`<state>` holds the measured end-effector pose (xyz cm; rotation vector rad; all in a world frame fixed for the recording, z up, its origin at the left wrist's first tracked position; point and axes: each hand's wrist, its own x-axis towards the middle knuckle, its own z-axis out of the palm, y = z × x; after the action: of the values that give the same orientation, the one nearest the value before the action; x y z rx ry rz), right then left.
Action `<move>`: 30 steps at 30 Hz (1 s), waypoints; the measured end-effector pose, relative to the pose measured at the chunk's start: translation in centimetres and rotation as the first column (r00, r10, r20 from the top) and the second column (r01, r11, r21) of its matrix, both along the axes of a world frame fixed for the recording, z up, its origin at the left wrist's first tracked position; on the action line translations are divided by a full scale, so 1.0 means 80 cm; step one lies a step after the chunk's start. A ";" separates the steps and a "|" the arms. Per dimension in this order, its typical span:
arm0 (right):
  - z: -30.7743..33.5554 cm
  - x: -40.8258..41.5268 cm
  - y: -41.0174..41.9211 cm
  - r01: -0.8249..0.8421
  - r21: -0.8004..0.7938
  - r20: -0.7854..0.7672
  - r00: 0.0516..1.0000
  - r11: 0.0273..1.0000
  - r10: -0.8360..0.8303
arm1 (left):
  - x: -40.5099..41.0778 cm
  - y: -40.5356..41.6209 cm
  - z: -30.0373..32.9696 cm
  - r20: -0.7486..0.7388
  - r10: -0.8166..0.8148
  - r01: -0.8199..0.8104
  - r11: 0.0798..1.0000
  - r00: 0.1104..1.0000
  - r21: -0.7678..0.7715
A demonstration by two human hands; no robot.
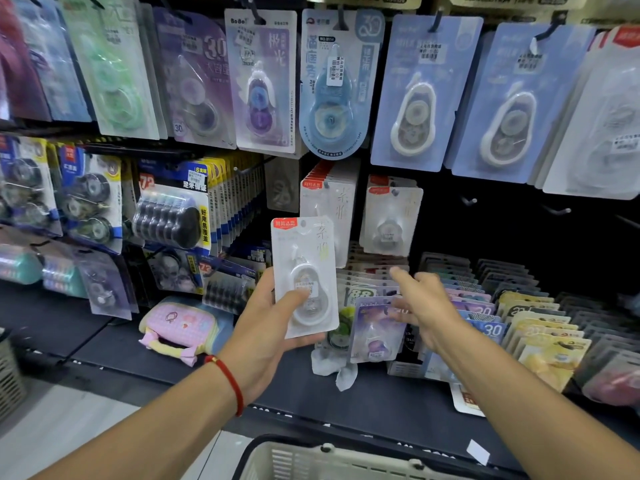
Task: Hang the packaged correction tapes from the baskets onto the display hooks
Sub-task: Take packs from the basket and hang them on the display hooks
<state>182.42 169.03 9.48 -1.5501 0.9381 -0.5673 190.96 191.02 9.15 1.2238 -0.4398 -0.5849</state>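
White pack in left hand, not on a hook yet.

Near: cream basket (311, 459) rim at bottom edge. Mid: my left hand (266, 317) grasps the white correction tape pack (306, 277) upright, thumb across the blister, fingers behind the card. My right hand (420, 303) is released, fingers spread, holding nothing, hovering over the filed packs in the shelf trays (485, 306), blurred. Far: matching white packs (330, 202) hang just above and behind mine, another set (391, 216) to the right; bare hooks (469, 201) further right. Risks, my read: one-handed hold low on the card lets the top tilt, so the hang hole misses the hook tip; a push could knock hung packs off; right hand could rake the tray stock. Left arm reaches forward, wrist bent up; right arm extended, palm down.
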 end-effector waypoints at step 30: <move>0.011 -0.010 0.028 0.063 -0.318 0.370 0.927 0.946 0.062 | -0.010 -0.018 -0.011 0.124 -0.317 0.329 0.939 0.940 -0.096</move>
<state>181.62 171.29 10.33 -1.6497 0.5673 -1.0212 190.15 189.58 8.29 1.0812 -0.7653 -0.7651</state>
